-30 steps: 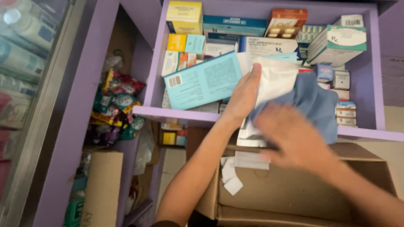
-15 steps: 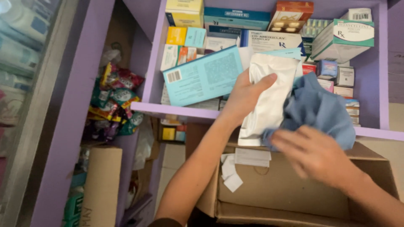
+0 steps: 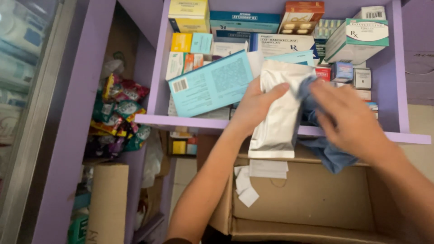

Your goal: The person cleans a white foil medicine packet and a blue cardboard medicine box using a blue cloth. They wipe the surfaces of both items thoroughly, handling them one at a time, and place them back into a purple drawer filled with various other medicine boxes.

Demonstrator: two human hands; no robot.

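Over the medicine-box drawer (image 3: 398,81), left hand (image 3: 255,108) grips a silver pouch (image 3: 278,113); right hand (image 3: 350,117) clutches blue cloth (image 3: 332,153).

A pharmacy storeroom: purple shelf (image 3: 190,121) crammed with medicine boxes (image 3: 280,44).

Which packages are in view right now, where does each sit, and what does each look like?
Silver foil pouch: held in left hand, flat, rectangular.
Light blue flat box: tilted in the purple drawer, white barcode label.
White-and-green box: drawer's top right, angled.
Yellow box: top left.
Orange box: top centre.
Snack packets: left of drawer, multicoloured.
Right hand presses a blue cloth against the pouch.
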